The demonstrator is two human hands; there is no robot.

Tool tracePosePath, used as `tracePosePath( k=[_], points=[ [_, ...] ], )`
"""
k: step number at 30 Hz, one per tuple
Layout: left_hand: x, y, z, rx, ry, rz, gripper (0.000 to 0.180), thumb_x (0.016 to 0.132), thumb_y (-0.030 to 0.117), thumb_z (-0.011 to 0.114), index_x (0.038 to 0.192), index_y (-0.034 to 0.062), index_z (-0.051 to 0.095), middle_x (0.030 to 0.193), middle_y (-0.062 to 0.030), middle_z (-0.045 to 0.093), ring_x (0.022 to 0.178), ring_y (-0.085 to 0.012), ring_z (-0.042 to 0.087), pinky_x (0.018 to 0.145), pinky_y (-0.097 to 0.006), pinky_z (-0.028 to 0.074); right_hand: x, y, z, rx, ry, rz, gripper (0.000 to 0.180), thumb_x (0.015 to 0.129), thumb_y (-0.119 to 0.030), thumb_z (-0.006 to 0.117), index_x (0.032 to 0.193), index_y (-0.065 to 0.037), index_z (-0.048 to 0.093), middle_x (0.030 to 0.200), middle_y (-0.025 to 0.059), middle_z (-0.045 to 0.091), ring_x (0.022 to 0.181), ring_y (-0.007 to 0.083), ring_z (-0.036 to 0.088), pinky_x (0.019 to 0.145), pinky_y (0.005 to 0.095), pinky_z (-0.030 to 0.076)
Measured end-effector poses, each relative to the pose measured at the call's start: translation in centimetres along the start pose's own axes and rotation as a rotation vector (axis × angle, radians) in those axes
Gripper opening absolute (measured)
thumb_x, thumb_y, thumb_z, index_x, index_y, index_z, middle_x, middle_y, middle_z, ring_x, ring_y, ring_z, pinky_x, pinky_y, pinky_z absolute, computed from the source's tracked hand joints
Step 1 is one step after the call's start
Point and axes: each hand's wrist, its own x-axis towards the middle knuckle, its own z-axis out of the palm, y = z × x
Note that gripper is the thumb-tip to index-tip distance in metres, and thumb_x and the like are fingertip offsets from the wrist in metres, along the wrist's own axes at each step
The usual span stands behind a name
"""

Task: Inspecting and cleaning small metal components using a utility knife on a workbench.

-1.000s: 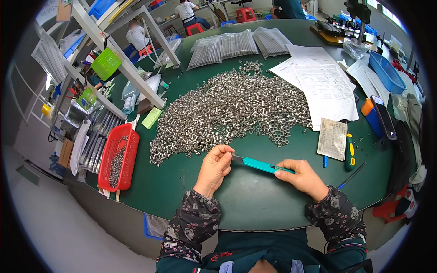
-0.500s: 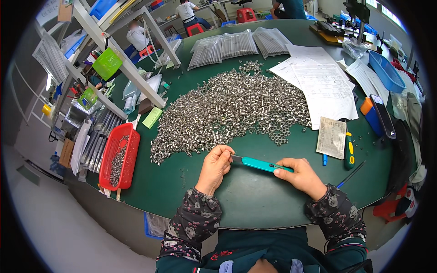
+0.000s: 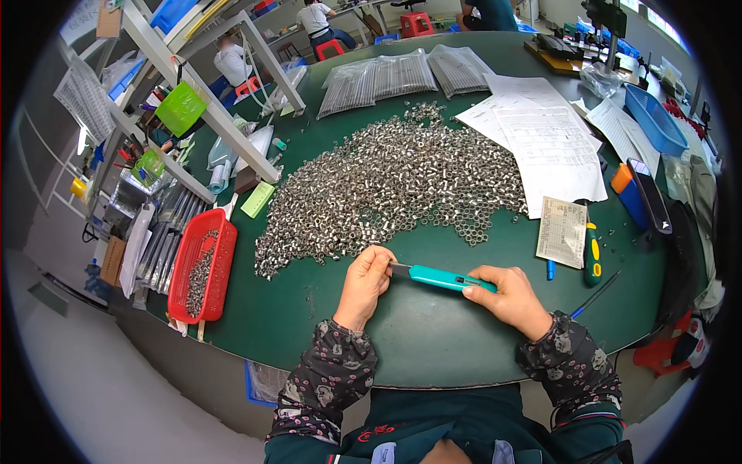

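Note:
A teal utility knife (image 3: 440, 278) lies level above the front of the green table, its handle end gripped in my right hand (image 3: 506, 298). The dark blade points left and reaches the fingertips of my left hand (image 3: 366, 282). Those fingers are pinched together at the blade's tip; whatever they hold is too small or hidden to make out. Just beyond both hands spreads a wide heap of small metal rings (image 3: 386, 185), some lying flat and others on their sides.
At left stands a red basket (image 3: 226, 259) partly filled with small metal parts. On the right are paper sheets (image 3: 553, 155), a beige card (image 3: 562, 232), a green-yellow screwdriver (image 3: 593, 259), a blue pen (image 3: 583, 307) and a phone (image 3: 650, 197). Bagged rods (image 3: 379, 81) lie at the back.
Hardly anything differs. Both hands hold nearly the same pose, and the knife has shifted only very slightly.

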Motion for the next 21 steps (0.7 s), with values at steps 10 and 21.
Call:
tracePosePath(
  k=[10,21],
  points=[
    [-0.21,0.42,0.4,0.179,0.045,0.014,0.021,0.09,0.023,0.044,0.078,0.0068,0.051,0.062,0.0055,0.04,0.047,0.0004,0.029,0.04,-0.015,0.022,0.0,-0.02,-0.09,-0.012,0.011,-0.014,0.03,0.071,-0.03,0.062,0.086,-0.005,0.063,0.065,0.0152,0.059,0.061,0.029,0.058,0.057,0.0356,0.044],
    [-0.16,0.85,-0.06,0.231,0.004,-0.056,0.023,0.09,0.024,0.044,0.077,0.0073,0.05,0.061,0.0058,0.039,0.048,-0.0001,0.029,0.041,-0.015,0.022,0.09,-0.05,-0.32,-0.073,0.037,-0.057,0.028,0.07,-0.03,0.063,0.084,-0.006,0.063,0.068,0.0131,0.06,0.062,0.0283,0.057,0.056,0.0358,0.043]
  ],
)
